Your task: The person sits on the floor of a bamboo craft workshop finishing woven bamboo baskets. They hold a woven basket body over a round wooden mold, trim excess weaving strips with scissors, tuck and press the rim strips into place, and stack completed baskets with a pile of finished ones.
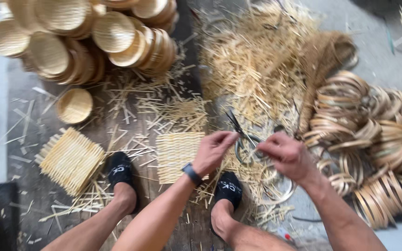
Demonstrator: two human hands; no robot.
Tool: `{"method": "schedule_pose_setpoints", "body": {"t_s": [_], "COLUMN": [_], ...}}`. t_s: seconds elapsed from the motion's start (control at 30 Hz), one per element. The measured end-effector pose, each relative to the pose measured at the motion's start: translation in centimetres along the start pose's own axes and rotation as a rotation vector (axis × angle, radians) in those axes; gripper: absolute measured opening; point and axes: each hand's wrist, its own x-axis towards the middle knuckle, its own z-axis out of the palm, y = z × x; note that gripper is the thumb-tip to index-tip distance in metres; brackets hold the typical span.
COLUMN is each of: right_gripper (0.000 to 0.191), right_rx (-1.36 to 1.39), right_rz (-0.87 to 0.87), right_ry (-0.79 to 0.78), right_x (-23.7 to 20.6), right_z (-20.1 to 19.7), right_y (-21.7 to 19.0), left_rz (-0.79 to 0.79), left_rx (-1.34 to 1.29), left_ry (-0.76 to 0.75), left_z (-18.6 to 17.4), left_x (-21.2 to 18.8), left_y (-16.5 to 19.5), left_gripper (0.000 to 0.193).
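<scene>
Scissors (239, 132) with dark blades and looped handles sit between the two hands, just above a thin bamboo ring (275, 186) that lies low among the trimmings by the right foot. The right hand (287, 153) is curled, thumb and forefinger pinched together near the scissor handles; whether it grips the handles themselves or a thin strip beside them is too blurred to tell. The left hand (215, 149), a dark band on its wrist, has its fingers drawn together and pinches at something fine by the blades, probably a sliver of bamboo. By the look of it, the step in hand is trimming or fitting a strip for a small basket, and the next move would call for a steady pinch and a clean, close cut, since the slivers are thin, stiff and springy. A flat woven mat (178, 155) of pale straw-coloured splints, its edges bristling with loose ends, lies just left of the left hand; a second woven mat (70, 160) lies further left, beyond the dark slipper (119, 169). Finished round shallow baskets (89, 37) are heaped at the top left, curved brown bamboo hoops (373, 139) are piled at the right, and offcuts (252, 60) litter the floor.
</scene>
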Motion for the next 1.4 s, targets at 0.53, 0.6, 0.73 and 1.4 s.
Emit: {"method": "schedule_pose_setpoints", "body": {"t_s": [0.53,0.6,0.73,1.4], "right_gripper": [0.017,0.02,0.034,0.018], "right_rx": [-0.049,0.322,1.215,1.142], "right_rz": [-0.178,0.162,0.764,0.797], "right_ry": [-0.279,-0.239,-0.126,-0.056], "right_x": [10.7,12.1,12.4,7.3], "right_z": [4.0,4.3,5.5,16.3], "right_y": [-11.2,-10.4,-8.8,-5.0], "left_rz": [-0.575,-0.367,-0.061,-0.345], "left_rx": [-0.689,-0.726,-1.233,-0.745], "left_ry": [-0.034,0.048,0.356,0.505], "left_z": [-5.3,-7.7,-12.0,-16.2], "left_x": [-5.3,-4.8,-4.6,-4.4], "left_y": [3.6,3.0,2.6,-4.0], "left_gripper": [0.064,0.047,0.029,0.017]}}
